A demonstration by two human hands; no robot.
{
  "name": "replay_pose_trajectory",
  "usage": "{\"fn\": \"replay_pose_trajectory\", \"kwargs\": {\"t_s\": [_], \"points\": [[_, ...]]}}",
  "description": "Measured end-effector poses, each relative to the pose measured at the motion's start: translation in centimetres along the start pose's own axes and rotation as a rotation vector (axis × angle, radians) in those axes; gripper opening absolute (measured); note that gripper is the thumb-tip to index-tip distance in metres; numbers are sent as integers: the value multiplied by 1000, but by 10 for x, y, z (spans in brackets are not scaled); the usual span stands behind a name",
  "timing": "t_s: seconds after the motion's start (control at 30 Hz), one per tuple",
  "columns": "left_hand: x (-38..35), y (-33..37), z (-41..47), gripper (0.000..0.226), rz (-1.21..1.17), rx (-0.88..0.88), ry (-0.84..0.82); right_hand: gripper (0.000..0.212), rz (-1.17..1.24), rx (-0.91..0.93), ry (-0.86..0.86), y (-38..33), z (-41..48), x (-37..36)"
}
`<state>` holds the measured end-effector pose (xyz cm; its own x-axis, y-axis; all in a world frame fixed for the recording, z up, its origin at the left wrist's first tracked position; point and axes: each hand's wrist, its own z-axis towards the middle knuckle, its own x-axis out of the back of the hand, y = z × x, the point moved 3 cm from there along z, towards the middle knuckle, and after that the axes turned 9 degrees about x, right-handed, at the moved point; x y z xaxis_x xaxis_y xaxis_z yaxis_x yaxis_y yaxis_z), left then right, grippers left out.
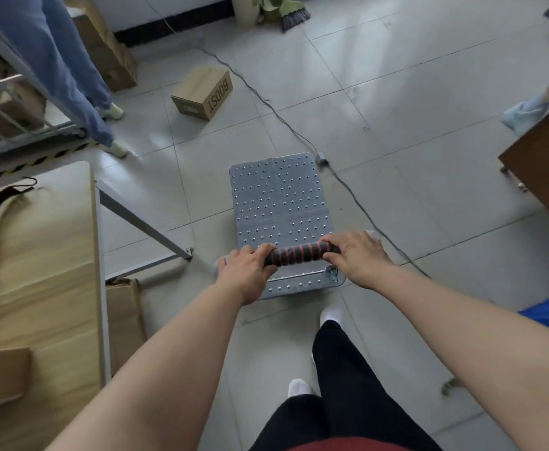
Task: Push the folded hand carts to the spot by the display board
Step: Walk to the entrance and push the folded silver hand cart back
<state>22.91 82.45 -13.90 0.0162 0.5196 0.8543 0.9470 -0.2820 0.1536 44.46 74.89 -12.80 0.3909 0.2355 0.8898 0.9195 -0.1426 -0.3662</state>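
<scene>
Hand cart (279,196) on the tiled floor (396,109), dead ahead of the person's feet. Flat grey metal deck, rows of small raised studs, rounded corners. Handle (299,252) wrapped in black foam with red spiral bands. Left hand (245,271) clenched round the handle's left end, right hand (356,255) clenched round the right end. A cable (299,131) crosses the floor just past the deck's far right corner. Cardboard box (203,92) lies well ahead, left.

one hand cart (281,196); two hands; three cardboard boxes
</scene>
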Motion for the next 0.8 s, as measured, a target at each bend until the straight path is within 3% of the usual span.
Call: {"fn": "replay_pose_trajectory", "kwargs": {"t_s": [0.57,0.8], "points": [[-71,15,-154,35,-26,27,-115,27,67,27,52,-9,-167,-55],[-132,47,-236,36,-51,97,-36,30,36,62,80,14,-255,-80]]}}
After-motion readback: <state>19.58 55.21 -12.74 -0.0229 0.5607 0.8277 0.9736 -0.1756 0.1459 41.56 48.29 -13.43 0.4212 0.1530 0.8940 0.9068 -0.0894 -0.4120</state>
